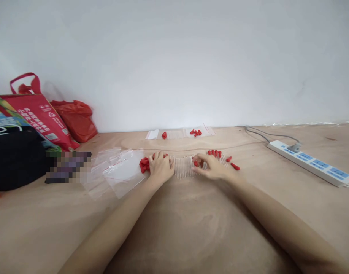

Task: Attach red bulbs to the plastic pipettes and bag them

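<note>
My left hand (161, 166) rests knuckles-up on a row of thin clear tubes (184, 167), fingers curled, beside a heap of small red caps (144, 164). My right hand (210, 166) lies on the right part of the same row, with thumb and fingers pinched on one red cap (195, 163). Several red caps (216, 153) sit in a line just beyond that hand, and two loose ones (235, 166) lie to its right.
Clear plastic bags (117, 171) lie left of my hands. Red bags (74, 120) and a black bag (15, 160) stand at far left. A white power strip (311, 161) lies at right. More red caps (195, 132) on bags sit near the wall.
</note>
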A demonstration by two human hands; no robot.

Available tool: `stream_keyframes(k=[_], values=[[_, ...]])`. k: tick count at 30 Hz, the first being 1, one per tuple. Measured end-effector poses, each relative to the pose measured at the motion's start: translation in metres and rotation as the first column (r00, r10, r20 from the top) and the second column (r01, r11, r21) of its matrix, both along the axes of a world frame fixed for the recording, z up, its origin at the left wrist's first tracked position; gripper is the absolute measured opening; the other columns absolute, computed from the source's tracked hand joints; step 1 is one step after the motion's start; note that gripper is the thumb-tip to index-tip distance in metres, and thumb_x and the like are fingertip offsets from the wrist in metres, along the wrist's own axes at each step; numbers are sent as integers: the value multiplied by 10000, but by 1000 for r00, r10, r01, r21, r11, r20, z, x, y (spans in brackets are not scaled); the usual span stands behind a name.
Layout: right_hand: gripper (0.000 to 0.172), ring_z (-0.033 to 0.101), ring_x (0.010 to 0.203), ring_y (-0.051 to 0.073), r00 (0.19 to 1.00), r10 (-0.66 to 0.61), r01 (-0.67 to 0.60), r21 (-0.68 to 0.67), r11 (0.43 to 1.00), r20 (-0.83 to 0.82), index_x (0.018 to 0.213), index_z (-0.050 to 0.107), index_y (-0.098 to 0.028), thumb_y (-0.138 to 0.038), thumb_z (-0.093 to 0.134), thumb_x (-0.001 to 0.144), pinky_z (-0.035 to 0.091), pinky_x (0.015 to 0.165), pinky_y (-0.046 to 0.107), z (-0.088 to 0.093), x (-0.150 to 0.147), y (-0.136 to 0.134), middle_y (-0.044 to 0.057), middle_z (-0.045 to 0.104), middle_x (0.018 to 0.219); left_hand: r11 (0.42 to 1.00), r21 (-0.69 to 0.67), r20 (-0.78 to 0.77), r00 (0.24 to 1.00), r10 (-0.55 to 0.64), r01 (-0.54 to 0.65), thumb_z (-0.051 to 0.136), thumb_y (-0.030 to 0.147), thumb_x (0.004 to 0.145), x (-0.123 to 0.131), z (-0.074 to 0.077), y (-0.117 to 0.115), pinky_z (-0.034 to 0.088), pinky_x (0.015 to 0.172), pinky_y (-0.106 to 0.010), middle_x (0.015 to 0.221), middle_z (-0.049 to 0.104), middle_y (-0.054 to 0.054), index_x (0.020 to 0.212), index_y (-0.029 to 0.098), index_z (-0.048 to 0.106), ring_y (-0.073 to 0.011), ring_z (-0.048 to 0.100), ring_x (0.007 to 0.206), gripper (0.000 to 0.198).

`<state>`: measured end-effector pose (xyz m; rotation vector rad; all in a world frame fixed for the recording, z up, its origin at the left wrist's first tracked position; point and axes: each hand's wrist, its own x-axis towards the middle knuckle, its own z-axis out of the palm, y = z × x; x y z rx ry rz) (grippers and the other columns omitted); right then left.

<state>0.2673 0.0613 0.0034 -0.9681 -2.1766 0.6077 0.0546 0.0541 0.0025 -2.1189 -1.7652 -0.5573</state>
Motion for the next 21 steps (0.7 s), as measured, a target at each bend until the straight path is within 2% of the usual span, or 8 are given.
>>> stream_keyframes(k=[3, 6, 9, 12, 14, 18, 21], values=[[174, 502, 616, 132, 995, -96, 100, 149, 984, -35, 712, 533, -189, -350, 522, 778, 376, 629, 277, -17, -17, -10, 3, 556, 637, 999, -11, -38, 999, 36, -37, 556, 258, 672, 7, 1, 7, 313, 759, -486, 837, 584, -138, 635, 156, 628, -324, 472, 882, 131], [179, 501, 635, 145, 990, -142, 141, 231, 963, -9, 692, 536, -192, -330, 502, 801, 350, 670, 303, -29, -23, -14, 8, 563, 620, 997, 2, -44, 996, 82, -82, 547, 227, 659, 12, 0, 11, 319, 748, -488, 814, 585, -152, 611, 145, 639, -331, 470, 872, 132], [130, 510, 658, 156, 987, -162, 157, 260, 953, -3, 811, 555, -190, -303, 493, 804, 339, 672, 308, -33, -24, -15, 16, 569, 645, 994, 3, -19, 994, 108, -108, 530, 209, 669, 15, -4, 16, 331, 720, -485, 788, 587, -158, 595, 138, 641, -330, 473, 858, 151], [223, 527, 697, 172, 982, -189, 186, 269, 945, -18, 994, 539, -181, -289, 485, 806, 346, 682, 319, -33, -24, -17, 28, 580, 690, 994, -15, 13, 994, 109, -109, 541, 226, 669, 16, -6, 22, 343, 706, -488, 773, 590, -157, 567, 138, 625, -333, 477, 849, 159], [260, 530, 733, 188, 978, -208, 205, 280, 938, -20, 1045, 540, -183, -280, 478, 812, 354, 695, 333, -33, -24, -17, 47, 596, 732, 995, -27, 44, 994, 102, -101, 556, 236, 661, 17, -3, 25, 353, 698, -490, 766, 588, -158, 562, 136, 610, -342, 477, 850, 151], [207, 534, 771, 196, 977, -209, 211, 278, 937, -36, 956, 605, -206, -272, 454, 831, 368, 707, 348, -34, -22, -16, 61, 615, 797, 999, -42, 122, 992, 36, -31, 507, 212, 723, 16, 14, 21, 386, 700, -460, 792, 581, -155, 635, 130, 583, -334, 494, 871, 143], [189, 540, 809, 193, 978, -188, 207, 257, 944, -94, 931, 611, -209, -261, 465, 823, 389, 722, 345, -34, -22, -16, 65, 612, 843, 992, -57, 183, 978, -100, 112, 433, 189, 807, 10, 22, 3, 430, 687, -350, 786, 589, -85, 753, 147, 542, -227, 550, 787, 128]])
